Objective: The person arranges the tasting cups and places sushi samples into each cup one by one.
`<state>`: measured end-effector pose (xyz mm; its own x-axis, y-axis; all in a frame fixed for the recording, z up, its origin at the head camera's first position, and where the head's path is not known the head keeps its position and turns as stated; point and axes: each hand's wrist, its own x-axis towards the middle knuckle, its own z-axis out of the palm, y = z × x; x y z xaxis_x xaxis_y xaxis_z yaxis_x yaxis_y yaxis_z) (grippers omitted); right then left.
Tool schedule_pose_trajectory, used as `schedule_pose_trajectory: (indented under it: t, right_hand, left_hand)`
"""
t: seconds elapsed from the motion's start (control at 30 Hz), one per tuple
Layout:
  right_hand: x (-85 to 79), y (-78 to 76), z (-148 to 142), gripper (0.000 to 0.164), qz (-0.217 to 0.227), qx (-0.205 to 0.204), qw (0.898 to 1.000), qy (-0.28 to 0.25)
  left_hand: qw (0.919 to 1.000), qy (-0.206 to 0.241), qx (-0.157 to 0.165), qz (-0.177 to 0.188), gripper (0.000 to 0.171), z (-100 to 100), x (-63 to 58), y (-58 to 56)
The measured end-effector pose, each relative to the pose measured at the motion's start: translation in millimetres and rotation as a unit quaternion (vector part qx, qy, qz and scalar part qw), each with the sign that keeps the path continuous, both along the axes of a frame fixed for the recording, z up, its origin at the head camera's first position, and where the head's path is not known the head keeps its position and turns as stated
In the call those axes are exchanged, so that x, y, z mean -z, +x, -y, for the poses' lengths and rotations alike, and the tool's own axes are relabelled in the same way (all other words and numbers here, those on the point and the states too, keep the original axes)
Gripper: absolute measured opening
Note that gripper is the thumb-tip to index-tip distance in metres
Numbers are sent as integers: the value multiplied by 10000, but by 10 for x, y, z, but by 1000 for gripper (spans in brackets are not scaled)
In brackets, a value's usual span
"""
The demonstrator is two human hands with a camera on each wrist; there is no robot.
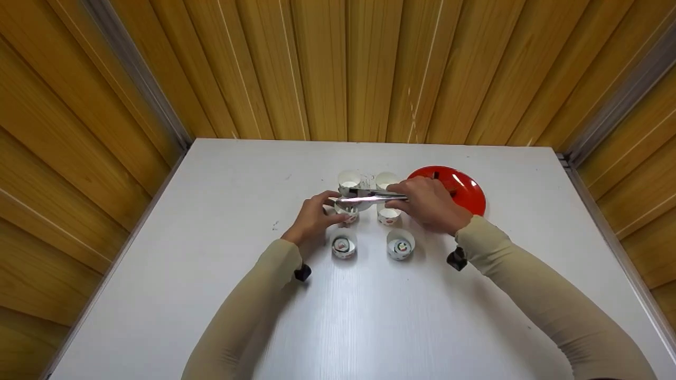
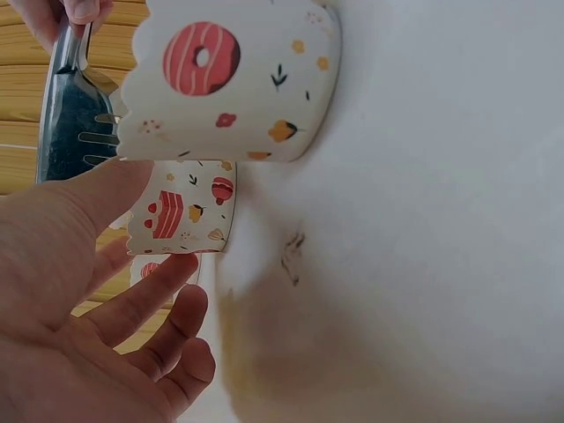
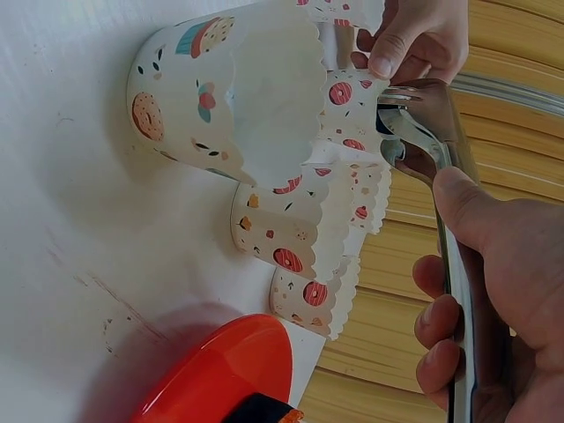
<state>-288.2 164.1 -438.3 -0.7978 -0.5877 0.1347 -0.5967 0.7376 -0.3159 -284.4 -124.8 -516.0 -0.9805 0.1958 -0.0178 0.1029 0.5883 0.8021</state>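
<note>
Thumb and fingers of my left hand hold the sides of a white paper baking cup, printed with a slice of cake. My right hand grips metal serving tongs, which have one flat blade and one forked arm. The tong tips are at that cup's rim; in the right wrist view a dark patch shows between them, and I cannot tell what it is. Round sushi pieces with dark rims sit inside the front left cup and the front right cup.
More paper cups, such as the back left cup and middle right cup, stand in two columns. Behind the right hand lies a red plate with dark-wrapped pieces. Wooden panels wall the white table.
</note>
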Motion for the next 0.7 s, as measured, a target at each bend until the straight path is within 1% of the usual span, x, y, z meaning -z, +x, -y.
schedule_pose_trajectory:
  t: [0.43,0.7]
  right_hand:
    - [38,-2,17,42,156,84,9998,16]
    - [61,-15,26,39,64,61,10000,1]
  left_hand:
    - [9996,-155,-174,169,62,-22,5,6]
    - [9999,-109,-99,86,61,-9,14,-4]
